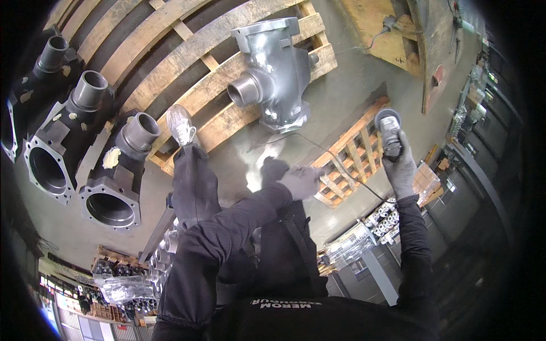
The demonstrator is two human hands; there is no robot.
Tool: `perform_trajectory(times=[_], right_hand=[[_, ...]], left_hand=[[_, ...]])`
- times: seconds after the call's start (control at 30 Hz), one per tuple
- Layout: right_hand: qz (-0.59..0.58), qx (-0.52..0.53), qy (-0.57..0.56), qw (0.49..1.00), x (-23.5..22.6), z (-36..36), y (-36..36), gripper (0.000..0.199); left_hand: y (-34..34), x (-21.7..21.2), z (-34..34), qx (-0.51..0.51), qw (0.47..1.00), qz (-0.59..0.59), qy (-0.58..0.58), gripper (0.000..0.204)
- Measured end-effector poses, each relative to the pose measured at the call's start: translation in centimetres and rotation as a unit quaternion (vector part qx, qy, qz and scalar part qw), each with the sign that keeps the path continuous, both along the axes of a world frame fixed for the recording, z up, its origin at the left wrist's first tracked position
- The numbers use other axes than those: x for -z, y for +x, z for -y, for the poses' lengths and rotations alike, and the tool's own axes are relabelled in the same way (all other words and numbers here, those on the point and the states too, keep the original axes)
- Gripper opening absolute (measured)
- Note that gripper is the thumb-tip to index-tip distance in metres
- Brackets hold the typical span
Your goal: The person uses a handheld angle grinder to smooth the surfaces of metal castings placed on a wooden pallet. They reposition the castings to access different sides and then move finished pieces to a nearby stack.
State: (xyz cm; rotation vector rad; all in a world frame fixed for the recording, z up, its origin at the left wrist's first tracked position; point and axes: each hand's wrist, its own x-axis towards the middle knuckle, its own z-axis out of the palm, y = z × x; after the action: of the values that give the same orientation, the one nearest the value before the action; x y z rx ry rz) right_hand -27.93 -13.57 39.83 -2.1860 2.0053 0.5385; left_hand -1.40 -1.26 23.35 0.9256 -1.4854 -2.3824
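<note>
A large grey cast metal housing (276,71) with a round pipe flange sits on a wooden pallet (187,51). My right hand (401,167), in a grey glove, grips a grey angle grinder (389,131) held up and away to the right of the casting. A black cable (341,167) runs from the grinder toward my body. My left hand (301,182), also gloved, is a closed fist in front of my chest and I cannot see whether it holds the cable. One foot in a light shoe (182,125) rests on the pallet edge.
Three dark cast housings (111,176) with round openings stand in a row at the left. A small wooden pallet (352,153) lies on the concrete floor below my hands. Wooden crates (392,34) stand at the top right, with shelving and boxed parts along the right and lower left.
</note>
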Motion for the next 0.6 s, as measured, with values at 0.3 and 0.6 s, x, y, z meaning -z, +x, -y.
perform_trajectory(times=[0.3, 0.6], right_hand=[[0.221, 0.077, -0.060, 0.970, 11.1, 3.1, -11.7, 0.100], [0.352, 0.088, -0.108, 0.925, 9.2, 5.9, -23.8, 0.098]], left_hand=[[-10.7, 9.8, -0.2, -0.156, 0.928, 0.336, 0.028, 0.038], [-12.3, 12.0, -5.5, -0.205, 0.768, 0.591, 0.137, 0.074]])
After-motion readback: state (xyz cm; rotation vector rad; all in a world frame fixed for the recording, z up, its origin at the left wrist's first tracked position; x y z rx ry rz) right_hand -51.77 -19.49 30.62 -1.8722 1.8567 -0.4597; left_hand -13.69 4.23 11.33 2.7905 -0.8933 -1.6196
